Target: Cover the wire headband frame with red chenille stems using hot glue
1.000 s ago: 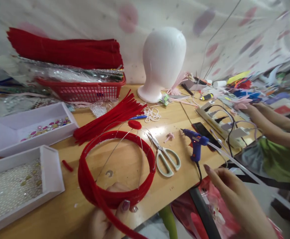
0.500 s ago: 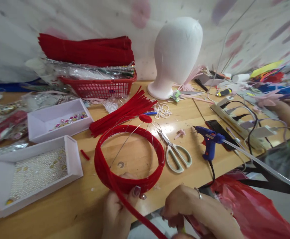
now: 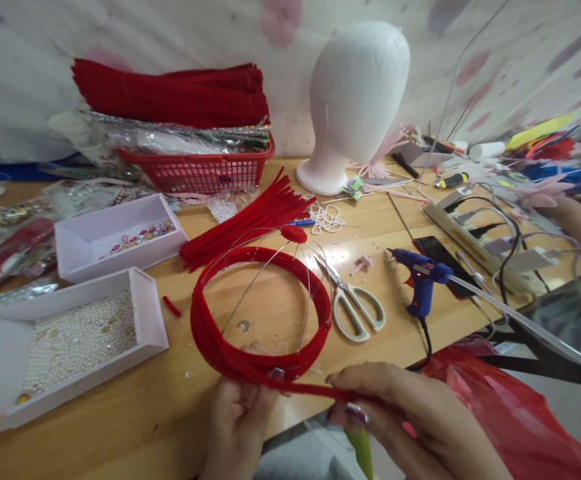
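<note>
A red fuzzy band bent into a ring (image 3: pixel 203 333) has thin wires arching over it to a small red oval pad (image 3: pixel 293 234). My left hand (image 3: pixel 243 413) grips the ring's near edge, thumb on the outside and fingertips partly hidden behind. From that edge a red pipe cleaner strip (image 3: pixel 315 389) runs to the right, pulled nearly straight. My right hand (image 3: pixel 400 413) pinches the strip between thumb and fingers. Close to the ring's right side lie scissors (image 3: pixel 353 303) with pale handles, partly spread.
A blue glue gun (image 3: pixel 420 280) stands at right near a power strip (image 3: pixel 475 247) with cables. White trays of pearls (image 3: pixel 80 347) and gems (image 3: pixel 120 230) sit left. Behind are a bundle of red pipe cleaners (image 3: pixel 240 223), a red basket (image 3: pixel 205 173), a white foam head (image 3: pixel 355 100). Another person's arm (image 3: pixel 578 217) shows at right.
My right hand has risen and turned toward the ring, now pinching the strip. The strip, which slanted down to the bottom edge, now runs almost level along the ring's near side.
</note>
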Demonstrator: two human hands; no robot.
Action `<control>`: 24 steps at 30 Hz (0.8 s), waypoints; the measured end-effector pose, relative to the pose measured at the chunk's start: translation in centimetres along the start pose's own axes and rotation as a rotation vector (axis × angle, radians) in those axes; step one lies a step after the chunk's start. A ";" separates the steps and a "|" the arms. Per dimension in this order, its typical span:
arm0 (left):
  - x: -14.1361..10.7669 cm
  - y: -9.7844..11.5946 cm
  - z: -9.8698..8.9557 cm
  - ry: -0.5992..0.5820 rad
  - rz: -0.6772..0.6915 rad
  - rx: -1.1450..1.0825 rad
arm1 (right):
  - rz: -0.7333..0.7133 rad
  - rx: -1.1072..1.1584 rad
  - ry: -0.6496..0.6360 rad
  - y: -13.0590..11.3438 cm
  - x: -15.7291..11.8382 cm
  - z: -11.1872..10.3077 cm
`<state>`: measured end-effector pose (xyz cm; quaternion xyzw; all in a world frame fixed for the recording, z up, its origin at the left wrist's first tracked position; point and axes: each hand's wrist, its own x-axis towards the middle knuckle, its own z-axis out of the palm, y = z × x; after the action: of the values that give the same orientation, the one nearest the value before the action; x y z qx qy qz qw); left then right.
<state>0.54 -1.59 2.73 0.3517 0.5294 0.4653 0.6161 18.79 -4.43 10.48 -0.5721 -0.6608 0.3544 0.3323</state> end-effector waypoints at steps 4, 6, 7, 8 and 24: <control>0.1 -0.2 0.0 0.009 -0.002 -0.057 | 0.179 0.113 0.026 0.9 1.0 0.5; -0.1 -0.1 0.3 0.104 -0.079 -0.106 | 0.207 0.152 0.071 1.5 1.7 0.8; -0.2 -0.1 0.4 0.145 -0.108 -0.121 | 0.209 0.175 0.101 1.8 2.1 0.9; -0.3 0.0 0.5 0.163 -0.129 -0.129 | 0.207 0.197 0.130 2.0 2.4 1.0; 0.3 -2.5 -1.4 0.035 -0.210 -0.288 | 0.143 0.405 0.099 4.8 4.3 1.1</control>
<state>-0.29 -2.16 0.05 0.1946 0.5018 0.4755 0.6958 19.82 0.18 6.02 -0.5560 -0.5167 0.4738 0.4466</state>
